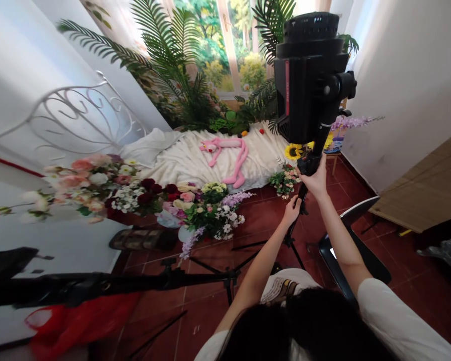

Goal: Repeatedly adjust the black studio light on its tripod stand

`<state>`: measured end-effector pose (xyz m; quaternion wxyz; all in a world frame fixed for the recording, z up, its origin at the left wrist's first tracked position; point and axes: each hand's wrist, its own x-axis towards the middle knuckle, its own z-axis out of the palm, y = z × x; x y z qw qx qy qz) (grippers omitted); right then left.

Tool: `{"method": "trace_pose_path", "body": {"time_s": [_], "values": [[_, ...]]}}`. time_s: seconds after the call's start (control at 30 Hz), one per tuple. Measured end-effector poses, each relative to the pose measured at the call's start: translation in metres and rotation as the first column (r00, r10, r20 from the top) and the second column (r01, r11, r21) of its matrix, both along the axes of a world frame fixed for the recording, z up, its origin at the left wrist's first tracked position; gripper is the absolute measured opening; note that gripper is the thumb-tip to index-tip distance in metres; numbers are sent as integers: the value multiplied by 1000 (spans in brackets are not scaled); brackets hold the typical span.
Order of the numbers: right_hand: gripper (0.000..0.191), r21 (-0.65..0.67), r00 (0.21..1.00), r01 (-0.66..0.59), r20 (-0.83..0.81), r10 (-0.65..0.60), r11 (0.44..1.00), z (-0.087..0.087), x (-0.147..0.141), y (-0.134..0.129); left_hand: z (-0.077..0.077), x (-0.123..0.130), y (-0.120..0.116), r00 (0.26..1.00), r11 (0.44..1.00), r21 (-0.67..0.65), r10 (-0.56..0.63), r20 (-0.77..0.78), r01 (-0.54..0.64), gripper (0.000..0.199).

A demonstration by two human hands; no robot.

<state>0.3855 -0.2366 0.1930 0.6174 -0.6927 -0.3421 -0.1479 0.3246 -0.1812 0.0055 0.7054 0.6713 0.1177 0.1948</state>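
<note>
Dark hair (300,326) crosses the bottom of the view, closest to the lens, as a person handles a black light stand (317,142). The right grip (316,178) is wrapped around its upper shaft beneath the studio light (310,95); the left grip (292,213) is closed on the shaft just below. The bulky light rises above both and looks top-heavy, so a firm upper hold, with the lower hand doing the finer work, seems wise. Centring that weight over the splayed legs (296,253) beneath the grips should guard against tipping. A black chair (374,258) sits near, to their right; artificial flowers (218,210) lie leftward, with a pink plush toy (231,143) beyond, so slow, small turns look safest.
</note>
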Motion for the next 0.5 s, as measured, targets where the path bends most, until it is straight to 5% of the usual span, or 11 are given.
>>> {"method": "trace_pose_path", "body": {"time_s": [0.13,0.23,0.37,0.5], "values": [[62,15,990,137,22,-137,991,-9,-4,8,4,-1,1,1000,1000,1,-22,10,22,55],[56,29,980,199,18,-199,980,-14,-8,10,4,2,-1,999,991,-131,-25,25,28,63],[57,41,993,117,-28,-116,992,-26,-7,6,2,7,-2,998,954,-293,-63,29,69,70],[56,87,988,-34,-149,47,996,-62,-9,-3,-1,9,1,999,946,-321,-36,35,46,63]]}}
